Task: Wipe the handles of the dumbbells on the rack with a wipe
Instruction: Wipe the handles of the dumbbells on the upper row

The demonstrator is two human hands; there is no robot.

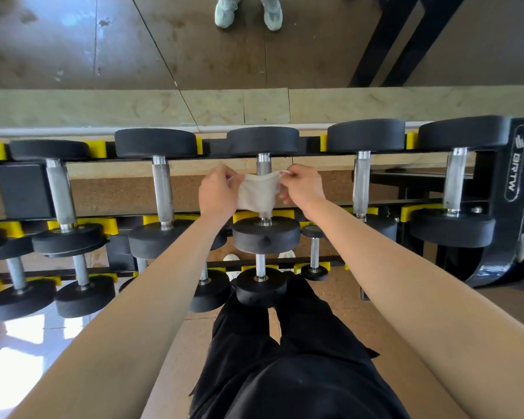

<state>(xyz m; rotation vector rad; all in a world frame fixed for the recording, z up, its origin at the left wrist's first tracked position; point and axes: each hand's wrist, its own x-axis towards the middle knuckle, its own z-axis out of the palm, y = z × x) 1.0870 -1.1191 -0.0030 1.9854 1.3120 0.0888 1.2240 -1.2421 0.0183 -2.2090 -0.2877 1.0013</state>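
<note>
Mirror wall [73,40] along the back, a pale stone ledge [133,107] under it, brown floor below. A two-tier black rack [502,207] runs across the view.

Counts:
- Top-tier dumbbells [162,189]: I count five with steel handles fully in sight. A sixth is cut off at the left edge.
- Lower tier: at least six smaller handles can be made out. The forearms cover part of this row, so the count is uncertain.
- Yellow saddles [99,148]: several, not all visible, so not counted.
- One wipe [257,192], whitish and crumpled.
- Two pale shoes [248,13] reflected in the mirror, cropped at the top edge.

Writing: a label [515,173] on the rack's right end post reads "BRTW", turned sideways. I can read no weight markings.

Hands:
- The left hand [217,192] pinches the wipe's left top corner.
- The right hand [303,187] pinches the right top corner.
- On both, thumb and forefinger are closed on the cloth, and the other fingers [285,196] are loosely curled.

The wipe is stretched between the hands across the middle of the centre dumbbell's handle [263,164]. Bare steel shows above and below the cloth. I cannot tell whether the cloth presses on the metal or only hangs in front of it.

Black trousers [285,373] fill the lower middle of the view.
</note>
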